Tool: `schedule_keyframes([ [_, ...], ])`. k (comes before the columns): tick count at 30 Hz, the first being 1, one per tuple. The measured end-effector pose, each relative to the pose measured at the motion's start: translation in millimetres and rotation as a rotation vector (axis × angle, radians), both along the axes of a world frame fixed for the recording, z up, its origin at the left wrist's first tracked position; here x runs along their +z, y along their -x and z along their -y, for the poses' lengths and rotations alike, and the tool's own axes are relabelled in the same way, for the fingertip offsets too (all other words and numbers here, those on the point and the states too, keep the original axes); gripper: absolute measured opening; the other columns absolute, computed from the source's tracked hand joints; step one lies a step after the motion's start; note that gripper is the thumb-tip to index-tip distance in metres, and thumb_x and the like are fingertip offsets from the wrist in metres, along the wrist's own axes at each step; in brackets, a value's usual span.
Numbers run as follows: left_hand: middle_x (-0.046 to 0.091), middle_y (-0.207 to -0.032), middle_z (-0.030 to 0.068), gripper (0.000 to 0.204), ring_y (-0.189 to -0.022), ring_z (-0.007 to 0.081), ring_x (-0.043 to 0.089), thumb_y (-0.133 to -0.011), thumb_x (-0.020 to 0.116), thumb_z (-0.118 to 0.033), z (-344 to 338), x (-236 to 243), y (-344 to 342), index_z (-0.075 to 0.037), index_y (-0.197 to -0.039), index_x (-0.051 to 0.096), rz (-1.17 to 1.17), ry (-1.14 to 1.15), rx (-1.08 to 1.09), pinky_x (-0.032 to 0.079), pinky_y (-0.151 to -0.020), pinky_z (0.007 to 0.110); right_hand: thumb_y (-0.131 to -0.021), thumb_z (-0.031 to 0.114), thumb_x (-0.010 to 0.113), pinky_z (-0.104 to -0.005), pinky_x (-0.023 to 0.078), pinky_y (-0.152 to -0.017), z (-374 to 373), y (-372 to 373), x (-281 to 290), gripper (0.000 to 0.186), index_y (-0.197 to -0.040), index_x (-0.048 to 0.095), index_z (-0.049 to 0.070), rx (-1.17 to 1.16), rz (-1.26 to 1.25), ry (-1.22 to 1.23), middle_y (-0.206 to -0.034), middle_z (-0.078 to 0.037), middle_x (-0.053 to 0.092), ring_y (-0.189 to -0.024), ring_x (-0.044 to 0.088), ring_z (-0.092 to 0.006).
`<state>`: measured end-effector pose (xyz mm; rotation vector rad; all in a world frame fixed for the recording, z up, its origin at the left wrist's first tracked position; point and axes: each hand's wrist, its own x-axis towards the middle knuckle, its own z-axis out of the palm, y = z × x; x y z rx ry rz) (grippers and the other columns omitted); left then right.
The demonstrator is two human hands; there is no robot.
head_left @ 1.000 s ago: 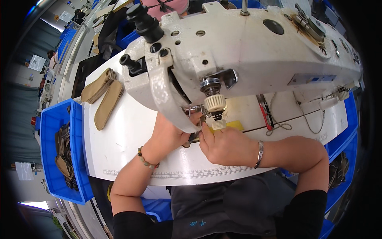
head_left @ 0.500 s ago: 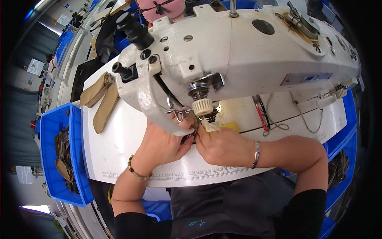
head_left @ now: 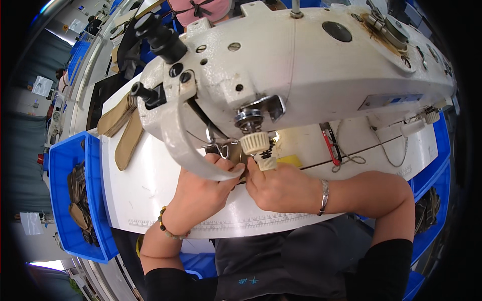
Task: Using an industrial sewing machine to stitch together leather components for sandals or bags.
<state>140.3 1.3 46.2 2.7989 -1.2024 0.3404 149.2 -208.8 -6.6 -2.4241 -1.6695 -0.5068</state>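
Below the head of a white sewing machine (head_left: 261, 60), both hands hold a small brown fabric piece (head_left: 243, 156) near the needle area. My left hand (head_left: 203, 188) has its fingers closed on the left part of it, with the thumb pressed on its near edge. From the right, my right hand (head_left: 283, 188) pinches the same piece, fingertips close to the left thumb. The machine's curved white guard and tension knobs hide the needle and much of the fabric.
Tan sole-shaped pieces (head_left: 129, 143) lie stacked on the white table (head_left: 150, 200) at left. A blue bin (head_left: 95, 200) of dark brown pieces stands at far left, with another bin (head_left: 436, 220) at right. Red-handled thread snips (head_left: 331, 145) and a grey cord (head_left: 355, 159) lie right of the hands.
My left thumb has moved up and flattened onto the fabric, and the left fingers have spread a little further left. More of the brown piece shows. My right hand has barely moved.
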Motion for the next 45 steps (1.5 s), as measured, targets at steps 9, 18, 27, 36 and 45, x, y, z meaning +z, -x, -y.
schedule_keyframes([
  [9,0.063,-0.093,-0.0005,0.017,-0.080,0.0226,0.055,-0.073,0.078,-0.011,-2.6,-8.8,-4.3,-0.010,-0.087,0.069,-0.272,0.224,0.087,0.037,-0.068,0.039,-0.073,0.014,0.062,-0.0307,0.048,-0.042,-2.7,8.2,2.4,0.023,-0.081,0.068,-0.007,0.047,0.032,-0.122,-0.085,-0.031,0.069,-0.049,0.063,-0.0194],
  [18,0.068,-0.100,0.0055,0.024,-0.097,0.0257,0.063,-0.075,0.076,-0.011,3.0,-7.5,-1.0,-0.010,-0.098,0.072,-0.253,0.139,0.082,0.044,-0.088,0.044,-0.072,0.015,0.061,-0.0307,0.049,-0.043,-3.7,9.3,-2.4,0.025,-0.081,0.068,-0.007,0.071,0.004,-0.137,-0.085,-0.031,0.069,-0.050,0.064,-0.0202],
  [27,0.069,-0.114,0.0060,0.023,-0.105,0.0269,0.062,-0.079,0.074,-0.013,-1.1,-13.0,-2.3,-0.012,-0.103,0.073,-0.277,0.160,0.089,0.040,-0.100,0.044,-0.070,0.015,0.062,-0.0307,0.049,-0.043,-4.5,7.4,-3.0,0.021,-0.078,0.066,-0.004,0.060,-0.011,-0.142,-0.084,-0.028,0.069,-0.050,0.063,-0.0187],
  [36,0.063,-0.090,0.0060,0.024,-0.078,0.0288,0.061,-0.077,0.075,-0.007,-4.7,-21.7,-23.4,-0.006,-0.100,0.071,-0.190,0.182,0.086,0.045,-0.065,0.039,-0.072,0.013,0.063,-0.0342,0.045,-0.041,-5.4,-9.4,-2.7,0.011,-0.076,0.058,0.004,-0.038,-0.063,-0.144,-0.059,-0.006,0.057,-0.047,0.060,-0.0173],
  [45,0.062,-0.077,0.0121,0.017,-0.063,0.0322,0.061,-0.081,0.074,-0.007,-10.6,-23.0,-27.8,-0.008,-0.098,0.072,-0.203,0.294,0.099,0.047,-0.056,0.040,-0.075,0.012,0.064,-0.0357,0.046,-0.042,-5.2,-12.3,-9.7,0.009,-0.074,0.057,0.007,-0.095,-0.065,-0.184,-0.048,-0.003,0.050,-0.045,0.059,-0.0207],
])
